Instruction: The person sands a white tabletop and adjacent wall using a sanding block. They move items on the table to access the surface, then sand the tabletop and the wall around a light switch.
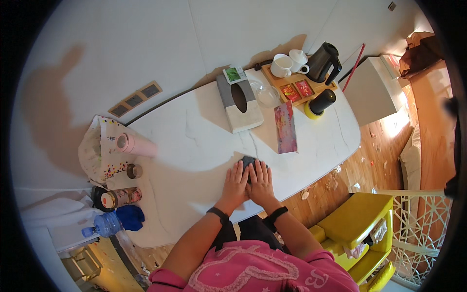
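Note:
A dark grey piece, which looks like a folded cloth (248, 159), lies on the white marbled table (189, 170) near its front edge. My left hand (235, 182) rests flat over the left part of it, fingers stretched forward. Close beside it, my right hand (261, 181) lies flat on the right part, its fingers also straight. The two hands hide most of the grey piece. Beyond them stand a grey and white tissue box (240, 108) and an upright colourful card (286, 127).
At the back right, a wooden tray (305, 92) carries white cups (282, 65) and a black kettle (325, 63). A black and yellow cylinder (321, 103) stands before it. Leftward are a pink tumbler (136, 145), a bag (97, 151), jars and a water bottle (104, 225). A yellow chair (357, 219) is at right.

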